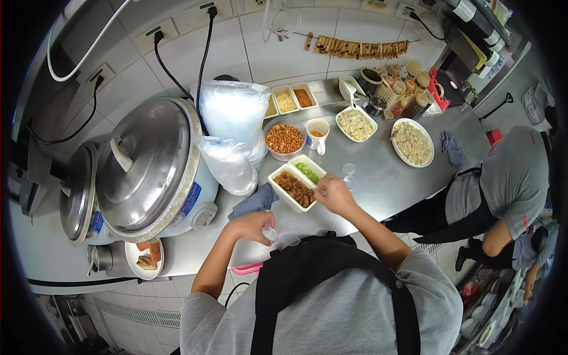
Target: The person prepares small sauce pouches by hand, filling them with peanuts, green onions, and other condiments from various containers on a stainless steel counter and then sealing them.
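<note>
Near the front edge of the steel counter, my left hand (255, 227) holds a small clear plastic cup (269, 233). Another clear plastic piece (289, 240) shows just beside it, partly hidden by my apron. My right hand (333, 195) has its fingers curled at the near corner of a white tub of chopped green onion (307, 171); whether something is pinched there is hidden. Touching that tub on its left is a white tub of brown shredded food (293, 190). Small clear cups (349, 168) stand on the counter past my right hand.
Large rice cookers (142, 164) and plastic bags (230, 115) stand left, by a blue-grey cloth (255, 202). Beyond the tubs are a bowl of peanuts (285, 138), a mug (317, 135) and fried-rice dishes (356, 124). A plate of bread (144, 259) sits front left. A co-worker (510, 177) bends at right.
</note>
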### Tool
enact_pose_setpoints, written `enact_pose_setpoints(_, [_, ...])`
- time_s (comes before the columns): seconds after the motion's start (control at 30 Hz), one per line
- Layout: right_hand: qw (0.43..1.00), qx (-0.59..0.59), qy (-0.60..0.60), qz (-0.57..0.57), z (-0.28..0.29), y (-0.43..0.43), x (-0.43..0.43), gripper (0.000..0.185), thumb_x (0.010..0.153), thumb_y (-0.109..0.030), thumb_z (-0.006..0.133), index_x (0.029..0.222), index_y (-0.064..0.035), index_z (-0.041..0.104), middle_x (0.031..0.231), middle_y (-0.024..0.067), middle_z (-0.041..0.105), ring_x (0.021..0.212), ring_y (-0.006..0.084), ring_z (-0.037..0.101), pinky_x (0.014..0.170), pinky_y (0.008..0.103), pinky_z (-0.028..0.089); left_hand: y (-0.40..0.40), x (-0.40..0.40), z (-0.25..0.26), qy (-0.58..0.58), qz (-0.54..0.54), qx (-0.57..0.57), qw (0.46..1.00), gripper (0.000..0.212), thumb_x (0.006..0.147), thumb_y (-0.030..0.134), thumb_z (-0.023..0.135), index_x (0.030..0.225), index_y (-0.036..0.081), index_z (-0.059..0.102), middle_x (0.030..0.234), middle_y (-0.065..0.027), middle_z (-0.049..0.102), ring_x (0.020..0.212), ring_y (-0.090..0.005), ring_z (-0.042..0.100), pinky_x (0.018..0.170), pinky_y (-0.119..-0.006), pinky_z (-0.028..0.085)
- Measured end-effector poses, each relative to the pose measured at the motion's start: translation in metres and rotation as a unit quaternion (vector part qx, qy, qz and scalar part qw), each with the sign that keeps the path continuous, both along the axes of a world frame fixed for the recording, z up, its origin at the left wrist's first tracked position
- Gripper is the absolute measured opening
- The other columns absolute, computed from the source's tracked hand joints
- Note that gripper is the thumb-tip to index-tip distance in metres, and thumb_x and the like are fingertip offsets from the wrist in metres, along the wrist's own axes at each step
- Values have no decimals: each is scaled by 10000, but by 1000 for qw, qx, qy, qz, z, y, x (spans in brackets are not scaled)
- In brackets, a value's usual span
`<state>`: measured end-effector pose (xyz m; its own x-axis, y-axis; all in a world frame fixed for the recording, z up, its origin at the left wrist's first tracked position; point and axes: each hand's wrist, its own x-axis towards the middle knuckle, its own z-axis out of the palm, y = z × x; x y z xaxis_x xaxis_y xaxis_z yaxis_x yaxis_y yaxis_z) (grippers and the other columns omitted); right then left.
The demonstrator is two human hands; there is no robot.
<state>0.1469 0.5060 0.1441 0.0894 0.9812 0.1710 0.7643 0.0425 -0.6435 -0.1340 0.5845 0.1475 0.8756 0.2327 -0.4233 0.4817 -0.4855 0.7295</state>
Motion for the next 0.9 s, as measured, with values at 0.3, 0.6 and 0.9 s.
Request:
enact_pose_setpoints(0.3, [991,2,-117,-58,-61,-3,-21,171,756,-156,617,775,13,603,877,173,583,791,335,618,688,418,531,-13,21,-17,-75,185,37,979,640,575,273,811,1069,10,503,964,-165,572,924,-306,567,814,-363,453])
enact_pose_setpoints(0.6, [992,-32,-119,12,-19,21,-19,198,721,-98,663,865,21,597,910,214,584,872,364,600,781,425,498,0,26,-24,-22,30,48,998,562,556,174,819,1035,33,561,982,-126,557,958,-260,555,831,-332,457])
enact_pose_setpoints(0.9, [956,-147,-218,131,-26,36,-60,197,756,-49,566,931,3,639,987,204,610,1000,337,584,818,410,512,2,18,17,-132,25,35,990,553,576,111,797,1072,65,556,1000,-103,540,951,-242,545,807,-327,467])
